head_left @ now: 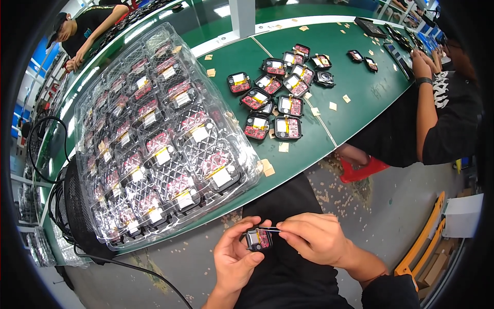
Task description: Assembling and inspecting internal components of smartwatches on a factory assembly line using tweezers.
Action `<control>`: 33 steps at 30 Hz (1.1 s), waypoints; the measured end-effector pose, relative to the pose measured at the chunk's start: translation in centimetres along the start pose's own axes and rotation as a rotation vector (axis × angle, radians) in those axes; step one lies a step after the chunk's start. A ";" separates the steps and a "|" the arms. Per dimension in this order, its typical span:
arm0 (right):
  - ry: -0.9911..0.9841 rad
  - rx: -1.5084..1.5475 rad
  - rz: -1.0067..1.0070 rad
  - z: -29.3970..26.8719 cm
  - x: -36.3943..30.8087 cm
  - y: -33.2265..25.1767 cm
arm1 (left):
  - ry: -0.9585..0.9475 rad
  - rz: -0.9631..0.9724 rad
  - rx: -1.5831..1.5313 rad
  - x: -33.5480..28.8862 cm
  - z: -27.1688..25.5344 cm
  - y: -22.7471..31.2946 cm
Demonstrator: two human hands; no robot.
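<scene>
Over my lap, my left hand (234, 255) grips a small black device housing (259, 239) by its edges, with its red circuit board and a silver-white part facing up. My right hand (316, 239) pinches thin metal tweezers (268, 228), whose tips reach the upper edge of that housing. Beyond my hands, on the green table (309, 154), lies a loose group of similar open housings (288, 127), with red boards, white cells and yellow tape. To the left stands a stack of clear plastic trays (170, 139) filled with more of them.
Small tan paper pieces (283, 147) dot the table and floor. Black cables (128, 265) run beside a dark mesh item (77, 206) at left. A co-worker (447, 103) sits at the right near a red stool (363, 170); another person (92, 31) works across the table.
</scene>
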State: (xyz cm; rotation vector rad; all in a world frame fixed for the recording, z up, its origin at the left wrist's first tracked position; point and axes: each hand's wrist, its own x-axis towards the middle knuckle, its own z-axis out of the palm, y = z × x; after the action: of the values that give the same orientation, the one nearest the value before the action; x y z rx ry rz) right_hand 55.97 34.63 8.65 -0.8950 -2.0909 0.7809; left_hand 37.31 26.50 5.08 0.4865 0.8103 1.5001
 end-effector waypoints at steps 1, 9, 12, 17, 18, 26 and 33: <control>-0.001 0.001 0.003 0.0 0.1 0.1 | -0.018 0.003 -0.033 0.1 -0.2 -0.2; -0.020 0.010 -0.025 0.1 0.0 0.3 | -0.066 0.029 -0.004 0.0 -0.4 -0.3; -0.007 0.058 -0.003 0.4 -0.1 -0.1 | -0.058 0.000 -0.059 0.0 -0.4 -0.2; 0.032 0.070 -0.011 0.9 -0.4 0.1 | -0.032 -0.022 -0.149 -0.1 -0.2 -0.4; 0.051 0.077 -0.010 1.0 -0.6 0.3 | -0.031 -0.023 -0.149 -0.1 0.0 -0.4; 0.062 -0.045 -0.005 1.4 0.1 0.6 | 0.106 -0.048 -0.151 -0.2 0.2 -0.3; 0.102 -0.324 -0.367 1.4 -0.5 2.1 | 0.081 -0.030 -0.078 -0.1 -0.1 -0.3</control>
State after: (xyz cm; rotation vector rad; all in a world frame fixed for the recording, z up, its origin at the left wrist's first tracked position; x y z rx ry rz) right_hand 55.83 35.12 6.19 -0.6665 -2.2356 0.2042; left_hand 37.41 26.37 4.81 0.3563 0.8157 1.5254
